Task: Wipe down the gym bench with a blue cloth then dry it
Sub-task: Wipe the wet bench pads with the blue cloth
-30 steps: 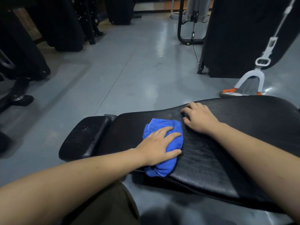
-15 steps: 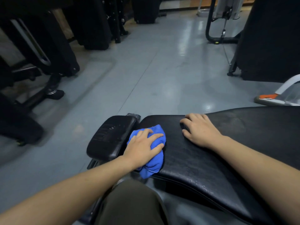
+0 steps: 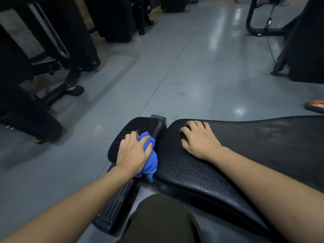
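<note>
The black gym bench has a long padded back (image 3: 245, 148) on the right and a smaller seat pad (image 3: 138, 125) to its left, with a narrow gap between them. My left hand (image 3: 133, 153) grips a bunched blue cloth (image 3: 150, 158) and presses it on the seat pad by the gap; part of the cloth hangs over the near edge. My right hand (image 3: 199, 139) rests palm down on the left end of the long pad, its fingers loosely bent and holding nothing.
Grey gym floor (image 3: 192, 76) stretches ahead. Black machine frames and feet (image 3: 70, 85) crowd the left side. Another machine base (image 3: 287, 65) stands at the far right, and a white and orange handle (image 3: 315, 106) lies at the right edge. My knee (image 3: 161, 220) is below the bench.
My left hand slid the blue cloth leftward from the long pad, across the gap, onto the small seat pad, bunching it up. The right hand stayed put. The view shifted left.
</note>
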`<state>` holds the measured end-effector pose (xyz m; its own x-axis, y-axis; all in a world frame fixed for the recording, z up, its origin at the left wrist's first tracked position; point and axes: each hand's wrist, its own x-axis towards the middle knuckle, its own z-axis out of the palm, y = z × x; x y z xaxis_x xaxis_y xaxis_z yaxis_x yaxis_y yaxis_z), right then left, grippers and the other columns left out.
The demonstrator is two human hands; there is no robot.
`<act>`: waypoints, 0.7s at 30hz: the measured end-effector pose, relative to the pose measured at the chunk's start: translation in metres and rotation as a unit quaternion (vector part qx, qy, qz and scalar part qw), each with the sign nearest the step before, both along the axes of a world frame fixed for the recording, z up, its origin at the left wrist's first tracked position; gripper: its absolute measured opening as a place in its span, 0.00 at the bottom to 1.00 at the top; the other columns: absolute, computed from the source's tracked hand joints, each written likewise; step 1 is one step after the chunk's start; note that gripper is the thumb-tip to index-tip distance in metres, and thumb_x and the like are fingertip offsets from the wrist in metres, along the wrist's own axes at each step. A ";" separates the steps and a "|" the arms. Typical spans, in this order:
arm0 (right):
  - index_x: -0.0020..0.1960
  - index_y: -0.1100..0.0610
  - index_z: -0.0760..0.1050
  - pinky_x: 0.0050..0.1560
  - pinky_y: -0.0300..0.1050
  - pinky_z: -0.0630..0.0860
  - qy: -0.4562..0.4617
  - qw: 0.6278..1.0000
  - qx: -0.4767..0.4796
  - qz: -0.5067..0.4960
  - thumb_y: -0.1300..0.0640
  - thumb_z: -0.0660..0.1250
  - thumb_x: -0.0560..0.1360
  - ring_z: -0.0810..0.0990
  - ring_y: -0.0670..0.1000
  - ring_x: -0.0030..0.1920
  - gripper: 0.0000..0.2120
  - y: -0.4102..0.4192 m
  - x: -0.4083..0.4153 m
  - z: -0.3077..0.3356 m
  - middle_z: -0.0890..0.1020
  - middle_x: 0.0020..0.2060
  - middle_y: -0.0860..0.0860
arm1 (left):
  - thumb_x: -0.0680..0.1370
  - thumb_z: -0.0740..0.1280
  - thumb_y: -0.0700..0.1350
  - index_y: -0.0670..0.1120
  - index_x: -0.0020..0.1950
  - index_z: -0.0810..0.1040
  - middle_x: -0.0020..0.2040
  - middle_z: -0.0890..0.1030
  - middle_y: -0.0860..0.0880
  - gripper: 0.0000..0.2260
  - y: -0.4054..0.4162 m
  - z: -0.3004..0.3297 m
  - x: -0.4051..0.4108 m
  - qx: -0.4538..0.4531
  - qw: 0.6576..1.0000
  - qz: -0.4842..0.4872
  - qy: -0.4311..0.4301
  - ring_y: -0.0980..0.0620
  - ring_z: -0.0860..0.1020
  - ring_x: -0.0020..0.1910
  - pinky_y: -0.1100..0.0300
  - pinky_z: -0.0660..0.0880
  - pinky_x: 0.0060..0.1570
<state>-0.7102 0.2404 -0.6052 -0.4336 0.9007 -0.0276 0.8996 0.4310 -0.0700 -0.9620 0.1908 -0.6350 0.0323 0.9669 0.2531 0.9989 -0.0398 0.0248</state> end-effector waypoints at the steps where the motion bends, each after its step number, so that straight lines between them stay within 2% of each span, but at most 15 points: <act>1: 0.72 0.52 0.68 0.73 0.62 0.57 -0.004 1.000 -0.002 0.002 0.43 0.56 0.81 0.63 0.58 0.72 0.22 0.001 -0.001 -0.001 0.67 0.71 0.55 | 0.78 0.53 0.58 0.51 0.57 0.82 0.47 0.73 0.45 0.21 0.005 0.000 -0.004 0.000 1.000 -0.008 0.010 0.44 0.71 0.44 0.48 0.72 0.45; 3: 0.74 0.51 0.65 0.75 0.64 0.53 -0.012 1.000 -0.017 0.007 0.41 0.54 0.82 0.58 0.58 0.76 0.25 0.004 -0.002 -0.002 0.64 0.74 0.55 | 0.77 0.52 0.59 0.51 0.57 0.81 0.49 0.73 0.45 0.23 0.016 0.002 -0.017 -0.022 1.000 -0.016 0.010 0.43 0.71 0.46 0.48 0.71 0.46; 6: 0.78 0.50 0.59 0.77 0.67 0.48 -0.030 0.999 -0.039 0.012 0.36 0.50 0.82 0.50 0.59 0.80 0.29 0.008 -0.007 -0.004 0.57 0.79 0.56 | 0.74 0.47 0.64 0.56 0.65 0.78 0.59 0.73 0.48 0.29 0.023 -0.001 -0.036 -0.110 0.991 0.001 -0.078 0.44 0.71 0.58 0.50 0.68 0.57; 8: 0.80 0.49 0.56 0.77 0.68 0.46 -0.046 0.998 -0.041 0.015 0.35 0.47 0.81 0.48 0.59 0.81 0.31 0.011 -0.011 -0.005 0.54 0.80 0.56 | 0.74 0.49 0.67 0.59 0.70 0.73 0.67 0.71 0.50 0.29 0.015 -0.005 -0.041 -0.138 0.981 -0.011 -0.133 0.47 0.68 0.66 0.50 0.66 0.66; 10: 0.81 0.49 0.53 0.77 0.68 0.46 -0.055 0.998 -0.037 0.019 0.35 0.45 0.81 0.47 0.60 0.81 0.32 0.012 -0.012 -0.007 0.52 0.81 0.56 | 0.75 0.53 0.68 0.60 0.72 0.71 0.72 0.69 0.51 0.28 0.003 -0.009 -0.041 -0.130 0.981 -0.042 -0.137 0.48 0.66 0.70 0.49 0.64 0.70; 13: 0.81 0.49 0.51 0.77 0.68 0.46 -0.062 0.997 -0.029 0.022 0.34 0.43 0.81 0.46 0.60 0.81 0.33 0.011 -0.012 -0.009 0.51 0.81 0.56 | 0.75 0.55 0.68 0.62 0.69 0.74 0.74 0.68 0.51 0.26 -0.001 -0.012 -0.038 -0.116 0.981 -0.050 -0.144 0.47 0.66 0.73 0.48 0.63 0.72; 16: 0.81 0.49 0.51 0.77 0.67 0.45 -0.066 0.997 -0.025 0.022 0.34 0.43 0.81 0.45 0.60 0.81 0.33 0.012 -0.012 -0.011 0.51 0.81 0.56 | 0.76 0.54 0.65 0.64 0.67 0.75 0.73 0.69 0.54 0.23 0.011 -0.010 -0.028 -0.115 0.977 -0.033 -0.178 0.49 0.67 0.71 0.49 0.64 0.71; 18: 0.81 0.49 0.52 0.77 0.67 0.46 -0.064 0.997 -0.022 0.021 0.34 0.43 0.81 0.46 0.60 0.81 0.33 0.013 -0.012 -0.011 0.51 0.81 0.56 | 0.78 0.56 0.63 0.64 0.69 0.74 0.75 0.68 0.58 0.21 0.023 -0.011 -0.023 -0.116 0.974 -0.039 -0.191 0.51 0.67 0.72 0.51 0.65 0.71; 21: 0.81 0.49 0.52 0.77 0.67 0.45 -0.064 0.998 -0.023 0.018 0.34 0.44 0.81 0.45 0.60 0.81 0.33 0.013 -0.013 -0.012 0.51 0.81 0.56 | 0.82 0.59 0.58 0.61 0.74 0.71 0.78 0.64 0.59 0.19 0.050 -0.011 -0.016 -0.136 0.975 -0.064 -0.166 0.55 0.61 0.77 0.55 0.60 0.73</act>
<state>-0.7229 0.2531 -0.6172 -0.4561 0.8810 -0.1253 0.8864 0.4624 0.0244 -0.9776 0.2407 -0.6461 0.1166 0.9932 0.0056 0.9212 -0.1102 0.3731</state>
